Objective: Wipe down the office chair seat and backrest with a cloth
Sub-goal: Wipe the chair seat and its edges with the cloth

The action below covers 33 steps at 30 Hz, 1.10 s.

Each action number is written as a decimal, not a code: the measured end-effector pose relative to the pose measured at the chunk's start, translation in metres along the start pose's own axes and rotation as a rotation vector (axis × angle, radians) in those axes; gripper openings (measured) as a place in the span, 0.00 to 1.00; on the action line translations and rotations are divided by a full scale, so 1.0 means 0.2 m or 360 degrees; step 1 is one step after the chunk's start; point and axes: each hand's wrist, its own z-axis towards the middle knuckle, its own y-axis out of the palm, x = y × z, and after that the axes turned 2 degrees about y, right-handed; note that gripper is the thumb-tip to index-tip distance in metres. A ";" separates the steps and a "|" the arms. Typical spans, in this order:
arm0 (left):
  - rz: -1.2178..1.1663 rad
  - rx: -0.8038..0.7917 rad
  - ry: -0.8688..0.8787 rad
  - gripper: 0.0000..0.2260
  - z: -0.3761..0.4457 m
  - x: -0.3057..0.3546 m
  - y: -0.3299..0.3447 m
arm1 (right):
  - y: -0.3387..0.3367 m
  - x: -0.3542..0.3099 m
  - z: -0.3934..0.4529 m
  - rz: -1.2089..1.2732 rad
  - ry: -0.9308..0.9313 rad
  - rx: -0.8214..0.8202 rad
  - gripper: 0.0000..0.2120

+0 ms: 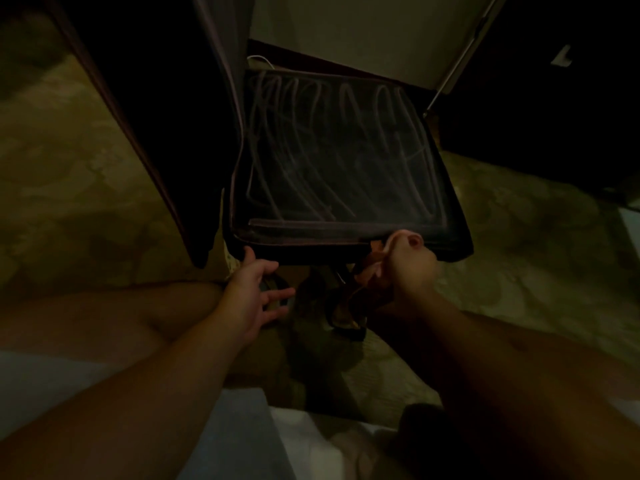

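Note:
The dark chair seat (339, 161) fills the middle of the dim view, with pale streaks across its surface. The backrest (162, 109) rises at its left side as a dark panel. My right hand (407, 261) grips a bunched brownish cloth (367, 271) against the seat's front edge, right of centre; the cloth hangs down below the hand. My left hand (254, 292) reaches to the seat's front left corner with fingers spread, its thumb touching the corner's underside. It holds nothing.
Patterned greenish carpet (86, 202) surrounds the chair. Dark chair base parts (343, 317) sit under the seat. A pale wall (363, 32) and a dark furniture block (554, 98) stand behind. My knees and light clothing (242, 427) are at the bottom.

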 end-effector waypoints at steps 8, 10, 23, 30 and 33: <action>-0.0070 0.0028 -0.0029 0.35 0.04 0.03 -0.07 | -0.01 0.02 0.01 -0.0103 -0.0010 0.0080 0.15; -0.0064 0.0017 -0.0047 0.34 0.04 0.03 -0.06 | 0.11 0.04 -0.06 -0.0211 -0.0041 -0.0060 0.18; -0.0189 0.0067 -0.0084 0.32 0.03 0.06 -0.04 | 0.16 0.16 -0.01 0.0085 0.0164 -0.0099 0.10; -0.0393 0.0732 0.0066 0.17 0.09 0.10 -0.01 | 0.25 0.14 -0.02 -0.0149 0.0060 -0.0191 0.16; -0.0378 0.0602 0.0049 0.21 0.07 0.10 0.00 | 0.20 0.07 -0.02 0.0203 0.0264 -0.0048 0.13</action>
